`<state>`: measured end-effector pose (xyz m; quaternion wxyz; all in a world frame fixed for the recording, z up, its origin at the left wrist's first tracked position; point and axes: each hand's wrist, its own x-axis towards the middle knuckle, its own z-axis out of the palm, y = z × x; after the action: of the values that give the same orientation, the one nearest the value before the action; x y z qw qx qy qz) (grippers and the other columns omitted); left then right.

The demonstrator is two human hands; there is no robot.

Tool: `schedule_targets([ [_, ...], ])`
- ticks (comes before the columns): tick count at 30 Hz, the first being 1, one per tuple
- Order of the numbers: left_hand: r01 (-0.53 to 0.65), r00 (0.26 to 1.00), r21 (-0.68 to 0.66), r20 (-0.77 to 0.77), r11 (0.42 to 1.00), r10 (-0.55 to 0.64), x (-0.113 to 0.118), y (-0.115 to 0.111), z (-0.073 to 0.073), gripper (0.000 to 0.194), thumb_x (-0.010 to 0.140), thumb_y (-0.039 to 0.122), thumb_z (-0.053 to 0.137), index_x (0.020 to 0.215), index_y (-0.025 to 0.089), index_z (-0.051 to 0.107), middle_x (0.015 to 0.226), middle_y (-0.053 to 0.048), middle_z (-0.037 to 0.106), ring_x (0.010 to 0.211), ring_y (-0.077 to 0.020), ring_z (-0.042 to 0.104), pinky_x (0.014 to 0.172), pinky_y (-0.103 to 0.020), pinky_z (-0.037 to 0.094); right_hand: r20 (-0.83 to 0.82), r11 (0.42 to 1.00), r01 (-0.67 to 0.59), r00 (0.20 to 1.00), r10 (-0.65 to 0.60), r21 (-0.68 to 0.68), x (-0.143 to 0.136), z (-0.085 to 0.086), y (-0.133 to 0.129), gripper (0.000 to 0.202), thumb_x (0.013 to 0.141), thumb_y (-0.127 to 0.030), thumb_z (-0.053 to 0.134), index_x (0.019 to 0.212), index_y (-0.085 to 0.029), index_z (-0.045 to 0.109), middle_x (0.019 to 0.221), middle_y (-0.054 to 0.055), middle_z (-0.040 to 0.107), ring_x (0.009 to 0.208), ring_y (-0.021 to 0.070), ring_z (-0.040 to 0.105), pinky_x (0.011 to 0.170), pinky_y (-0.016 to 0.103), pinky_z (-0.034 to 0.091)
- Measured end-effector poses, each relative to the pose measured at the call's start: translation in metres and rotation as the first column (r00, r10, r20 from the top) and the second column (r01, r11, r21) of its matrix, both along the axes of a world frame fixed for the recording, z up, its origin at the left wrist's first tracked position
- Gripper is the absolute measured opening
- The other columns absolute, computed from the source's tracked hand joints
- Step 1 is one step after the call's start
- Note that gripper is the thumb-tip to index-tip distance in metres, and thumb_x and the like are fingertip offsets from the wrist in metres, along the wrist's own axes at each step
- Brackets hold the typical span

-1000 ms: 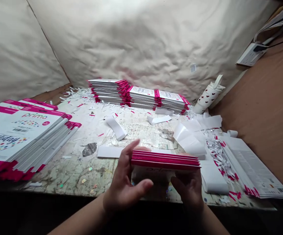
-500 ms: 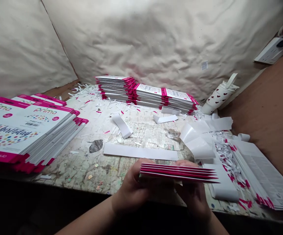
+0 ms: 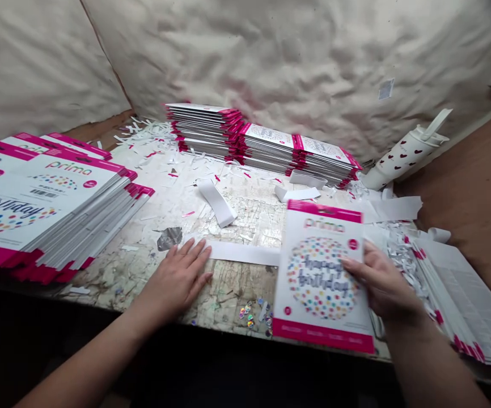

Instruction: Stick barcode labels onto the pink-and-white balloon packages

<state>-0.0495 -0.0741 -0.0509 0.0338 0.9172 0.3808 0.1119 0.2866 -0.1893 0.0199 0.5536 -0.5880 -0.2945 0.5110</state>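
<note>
My right hand [image 3: 384, 277] grips the right edge of pink-and-white balloon packets [image 3: 320, 283], thumb on the front; they show "prima" and "happy birthday" in a ring of coloured dots. Only the front packet can be made out, and the image there is slightly blurred. My left hand [image 3: 177, 277] lies flat, fingers spread, at the left end of a long white paper strip [image 3: 243, 253] on the worktable. The strip's right end goes behind the held packets.
Tall piles of similar packets stand at left [image 3: 58, 209] and along the back [image 3: 205, 130]. A white tumbler with hearts [image 3: 402, 158] leans at back right. More packets [image 3: 469, 300] lie at right. Loose strips [image 3: 216, 203], paper scraps and shiny confetti [image 3: 248, 314] litter the worktable [image 3: 143, 283].
Both hands held the packets edge-on before. My left hand has let go and moved left onto the strip's end; my right hand has turned the packets upright, front facing me.
</note>
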Motion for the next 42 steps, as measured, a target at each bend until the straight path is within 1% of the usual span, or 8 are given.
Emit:
schedule_targets([
  [5, -0.049, 0.993, 0.037, -0.109, 0.998, 0.052, 0.009, -0.011, -0.008, 0.047, 0.09, 0.037, 0.036, 0.129, 0.016, 0.05, 0.138, -0.013, 0.045, 0.128, -0.0336, 0.039, 0.101, -0.055, 0.031, -0.159, 0.969, -0.243, 0.959, 0.235, -0.036, -0.069, -0.035, 0.062, 0.029, 0.067, -0.026, 0.065, 0.094, -0.028, 0.053, 0.095, 0.004, 0.071, 0.085, 0.0291, 0.068, 0.071, 0.044, 0.054],
  [9, -0.043, 0.996, 0.001, -0.077, 0.999, 0.043, 0.006, -0.006, -0.004, 0.045, 0.09, 0.034, 0.034, 0.129, 0.018, 0.049, 0.135, -0.012, 0.048, 0.125, -0.0329, 0.042, 0.098, -0.056, 0.033, 0.228, 0.963, -0.215, 0.941, 0.25, -0.165, -0.072, -0.042, 0.077, 0.038, 0.067, -0.037, 0.067, 0.102, -0.029, 0.056, 0.087, 0.005, 0.07, 0.082, 0.0279, 0.067, 0.066, 0.038, 0.052],
  [16, -0.003, 0.931, 0.069, 0.364, 0.998, -0.023, 0.01, 0.012, 0.025, 0.046, 0.083, 0.028, 0.049, 0.128, 0.032, 0.044, 0.128, -0.006, 0.051, 0.119, -0.0257, 0.048, 0.103, -0.042, 0.034, 0.95, 0.971, 0.237, 0.292, -0.11, 0.04, 0.039, 0.019, 0.0, 0.043, 0.08, -0.055, 0.049, 0.098, -0.02, 0.065, 0.088, 0.007, 0.067, 0.077, 0.0219, 0.061, 0.071, 0.035, 0.047],
  [19, 0.163, 0.907, -0.118, 0.409, 0.98, -0.102, 0.047, 0.005, 0.055, 0.033, 0.083, 0.028, 0.05, 0.116, 0.034, 0.053, 0.117, 0.0, 0.059, 0.108, -0.021, 0.056, 0.094, -0.033, 0.043, 0.962, 0.952, 0.236, 0.237, 0.138, -0.195, 0.101, 0.015, -0.025, 0.044, 0.061, -0.052, 0.069, 0.09, -0.018, 0.068, 0.104, 0.012, 0.064, 0.102, 0.0313, 0.056, 0.088, 0.042, 0.042],
  [25, 0.464, 0.884, -0.591, 0.354, 0.66, -0.304, 0.184, 0.004, 0.089, 0.033, 0.082, 0.045, 0.052, 0.104, 0.025, 0.066, 0.108, -0.004, 0.068, 0.101, -0.0238, 0.06, 0.087, -0.035, 0.045, 0.788, 1.0, -0.005, 0.616, 0.015, -0.015, 0.135, 0.001, -0.013, 0.023, 0.075, -0.041, 0.059, 0.074, -0.019, 0.062, 0.09, 0.005, 0.066, 0.09, 0.0225, 0.06, 0.081, 0.036, 0.045],
  [31, 0.585, 0.734, -0.773, 0.633, 0.246, 0.245, 0.31, 0.024, 0.065, 0.044, 0.049, 0.044, 0.079, 0.079, 0.015, 0.068, 0.09, -0.009, 0.07, 0.092, -0.0258, 0.061, 0.083, -0.035, 0.042, 0.299, 0.97, 0.141, 0.933, -0.198, 0.2, 0.126, 0.008, 0.008, 0.037, 0.067, -0.042, 0.07, 0.09, -0.018, 0.054, 0.063, -0.003, 0.06, 0.056, 0.0115, 0.055, 0.059, 0.026, 0.045],
  [35, 0.596, 0.712, -0.788, 0.607, 0.151, 0.353, 0.341, 0.026, 0.055, 0.042, 0.056, 0.049, 0.073, 0.077, 0.015, 0.063, 0.082, -0.006, 0.068, 0.081, -0.0197, 0.06, 0.077, -0.033, 0.041, 0.386, 0.897, 0.169, 0.859, -0.337, 0.408, 0.13, -0.012, 0.004, 0.067, 0.065, -0.029, 0.074, 0.121, -0.026, 0.039, 0.069, -0.007, 0.059, 0.063, 0.0109, 0.057, 0.065, 0.025, 0.046],
  [42, 0.459, 0.843, -0.889, 0.431, -0.012, 0.323, 0.352, 0.027, 0.052, 0.041, 0.06, 0.046, 0.072, 0.09, 0.019, 0.063, 0.096, -0.007, 0.068, 0.091, -0.0266, 0.059, 0.074, -0.039, 0.038, 0.818, 0.902, 0.003, 0.422, -0.392, 0.431, 0.129, -0.024, -0.004, 0.02, 0.077, -0.022, 0.063, 0.097, -0.021, 0.062, 0.087, 0.003, 0.063, 0.078, 0.0164, 0.059, 0.077, 0.032, 0.048],
])
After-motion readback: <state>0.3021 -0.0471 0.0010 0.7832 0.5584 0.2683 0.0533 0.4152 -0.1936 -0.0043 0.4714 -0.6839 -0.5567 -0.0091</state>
